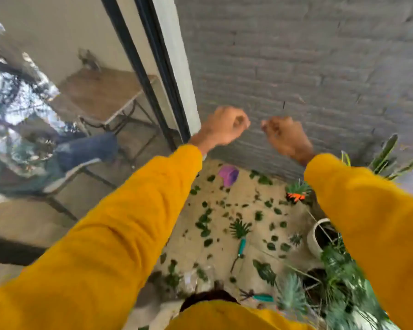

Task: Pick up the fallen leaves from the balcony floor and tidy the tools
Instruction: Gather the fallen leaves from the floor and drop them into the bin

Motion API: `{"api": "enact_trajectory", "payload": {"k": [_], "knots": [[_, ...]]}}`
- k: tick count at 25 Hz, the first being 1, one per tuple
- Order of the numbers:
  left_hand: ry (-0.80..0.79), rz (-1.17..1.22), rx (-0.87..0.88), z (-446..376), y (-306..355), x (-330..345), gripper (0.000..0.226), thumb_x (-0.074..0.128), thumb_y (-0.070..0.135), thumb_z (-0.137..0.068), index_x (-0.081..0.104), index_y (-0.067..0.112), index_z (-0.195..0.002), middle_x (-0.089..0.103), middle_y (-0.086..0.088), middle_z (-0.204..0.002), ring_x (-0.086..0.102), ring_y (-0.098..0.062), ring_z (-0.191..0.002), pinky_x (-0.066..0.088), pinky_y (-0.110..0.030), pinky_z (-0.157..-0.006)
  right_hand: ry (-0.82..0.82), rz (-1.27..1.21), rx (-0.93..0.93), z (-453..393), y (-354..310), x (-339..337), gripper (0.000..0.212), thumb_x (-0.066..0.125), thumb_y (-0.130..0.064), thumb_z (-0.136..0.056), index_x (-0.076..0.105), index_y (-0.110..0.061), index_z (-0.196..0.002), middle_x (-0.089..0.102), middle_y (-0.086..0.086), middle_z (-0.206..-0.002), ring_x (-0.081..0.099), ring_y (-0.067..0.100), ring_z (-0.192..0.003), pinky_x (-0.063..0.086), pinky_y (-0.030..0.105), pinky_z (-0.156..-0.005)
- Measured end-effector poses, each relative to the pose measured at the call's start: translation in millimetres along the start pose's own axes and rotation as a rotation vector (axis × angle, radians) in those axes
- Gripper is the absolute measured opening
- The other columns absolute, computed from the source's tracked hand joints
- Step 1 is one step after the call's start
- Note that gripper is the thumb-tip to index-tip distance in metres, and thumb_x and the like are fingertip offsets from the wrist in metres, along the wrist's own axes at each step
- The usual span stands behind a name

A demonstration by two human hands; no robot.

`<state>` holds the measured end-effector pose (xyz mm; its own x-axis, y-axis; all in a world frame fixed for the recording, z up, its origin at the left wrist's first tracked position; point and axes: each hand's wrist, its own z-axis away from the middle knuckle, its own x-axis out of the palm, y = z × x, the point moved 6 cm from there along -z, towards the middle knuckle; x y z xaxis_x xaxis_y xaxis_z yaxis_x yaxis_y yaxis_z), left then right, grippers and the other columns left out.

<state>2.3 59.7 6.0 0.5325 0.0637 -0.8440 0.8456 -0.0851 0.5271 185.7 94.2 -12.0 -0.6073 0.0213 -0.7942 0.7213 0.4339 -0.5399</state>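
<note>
Both hands, left (227, 126) and right (285, 136), are raised and curled into empty fists. Nothing is gripped. Leaves (206, 225) and a trowel (241, 246) lie scattered on the floor (293, 220), apparently not yet collected.

Grey brick wall (296, 55), glass sliding door (57, 115), white plant pot (314, 236), potted green plants (343, 277), purple object (228, 173)

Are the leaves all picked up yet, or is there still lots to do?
Nothing looks done yet. Green leaves are scattered over the balcony floor, and a teal-handled tool lies among them. The left hand and right hand are raised, curled and holding nothing. Everything is left.
</note>
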Motion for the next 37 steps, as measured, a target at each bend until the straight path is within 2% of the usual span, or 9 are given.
{"api": "enact_trajectory", "payload": {"k": [5, 8, 10, 13, 17, 20, 26, 31, 37], "knots": [[-0.142, 0.157, -0.267, 92.6, -86.2, 107.3, 0.038, 0.055, 0.057, -0.078, 0.073, 0.030, -0.098, 0.077, 0.009, -0.097, 0.072, -0.004, -0.088, 0.060, -0.033, -0.081, -0.310, -0.123, 0.272, 107.1, 56.4, 116.5, 0.030, 0.054, -0.027, -0.100, 0.068, -0.004, -0.085, 0.071, 0.021, -0.090, 0.068, 0.041, -0.089, 0.053, 0.043, -0.077], [-0.169, 0.196, -0.331, 121.5, -102.3, 125.2, 0.027, 0.067, 0.038, -0.091, 0.073, 0.020, -0.110, 0.077, 0.003, -0.105, 0.071, -0.007, -0.094, 0.053, -0.012, -0.077, -0.374, -0.181, 0.346, 128.2, 69.2, 145.2, 0.035, 0.054, -0.031, -0.101, 0.067, -0.005, -0.083, 0.073, 0.015, -0.088, 0.068, 0.033, -0.089, 0.047, 0.036, -0.073], [-0.180, 0.195, -0.340, 128.7, -120.1, 140.5, 0.021, 0.068, 0.027, -0.094, 0.073, 0.018, -0.112, 0.076, 0.001, -0.106, 0.069, -0.007, -0.094, 0.050, -0.008, -0.074, -0.419, -0.165, 0.421, 142.4, 76.8, 166.9, 0.037, 0.053, -0.035, -0.102, 0.059, -0.017, -0.070, 0.069, 0.009, -0.080, 0.067, 0.030, -0.084, 0.037, 0.027, -0.065], [-0.215, 0.208, -0.365, 122.0, -141.9, 163.4, 0.019, 0.068, 0.028, -0.093, 0.073, 0.022, -0.111, 0.077, 0.002, -0.102, 0.072, -0.012, -0.093, 0.056, -0.024, -0.078, -0.405, -0.165, 0.436, 146.2, 85.2, 186.5, 0.045, 0.054, -0.035, -0.101, 0.043, -0.025, -0.058, 0.058, 0.002, -0.068, 0.065, 0.032, -0.075, 0.033, 0.026, -0.062], [-0.299, 0.221, -0.369, 79.2, -173.2, 185.3, 0.022, 0.067, 0.033, -0.093, 0.073, 0.023, -0.112, 0.076, 0.002, -0.103, 0.071, -0.015, -0.095, 0.057, -0.029, -0.082, -0.393, -0.110, 0.570, 128.0, 107.1, 211.6, 0.043, 0.053, -0.034, -0.101, 0.048, -0.020, -0.061, 0.061, 0.008, -0.067, 0.061, 0.030, -0.068, 0.041, 0.031, -0.061], [-0.309, 0.220, -0.371, 43.2, -198.7, 184.2, 0.024, 0.065, 0.034, -0.095, 0.071, 0.022, -0.115, 0.075, 0.004, -0.109, 0.069, -0.014, -0.097, 0.054, -0.025, -0.082, -0.406, -0.108, 0.718, 100.1, 111.9, 232.3, 0.041, 0.052, -0.043, -0.099, 0.063, -0.012, -0.074, 0.071, 0.013, -0.076, 0.067, 0.033, -0.072, 0.055, 0.037, -0.071], [-0.356, 0.266, -0.423, -5.2, -241.8, 185.2, 0.026, 0.065, 0.033, -0.095, 0.071, 0.021, -0.117, 0.074, 0.001, -0.112, 0.068, -0.014, -0.092, 0.051, -0.023, -0.078, -0.341, -0.135, 0.812, 51.8, 93.9, 264.6, 0.034, 0.054, -0.037, -0.101, 0.073, -0.010, -0.097, 0.074, 0.013, -0.095, 0.065, 0.031, -0.089, 0.037, 0.023, -0.071], [-0.404, 0.391, -0.409, -38.2, -239.7, 191.1, 0.025, 0.066, 0.030, -0.095, 0.071, 0.018, -0.116, 0.075, -0.003, -0.109, 0.071, -0.017, -0.097, 0.058, -0.032, -0.085, -0.289, -0.076, 0.907, 43.8, 117.3, 271.8, 0.037, 0.052, -0.037, -0.102, 0.070, -0.007, -0.090, 0.073, 0.018, -0.093, 0.066, 0.038, -0.089, 0.046, 0.033, -0.071], [-0.409, 0.392, -0.373, -82.6, -244.1, 199.2, 0.022, 0.065, 0.028, -0.096, 0.072, 0.018, -0.114, 0.075, -0.001, -0.106, 0.070, -0.015, -0.095, 0.056, -0.025, -0.081, -0.250, -0.095, 1.006, 30.2, 147.0, 263.5, 0.041, 0.051, -0.040, -0.100, 0.069, -0.007, -0.085, 0.073, 0.017, -0.083, 0.067, 0.038, -0.082, 0.055, 0.044, -0.075]]}}
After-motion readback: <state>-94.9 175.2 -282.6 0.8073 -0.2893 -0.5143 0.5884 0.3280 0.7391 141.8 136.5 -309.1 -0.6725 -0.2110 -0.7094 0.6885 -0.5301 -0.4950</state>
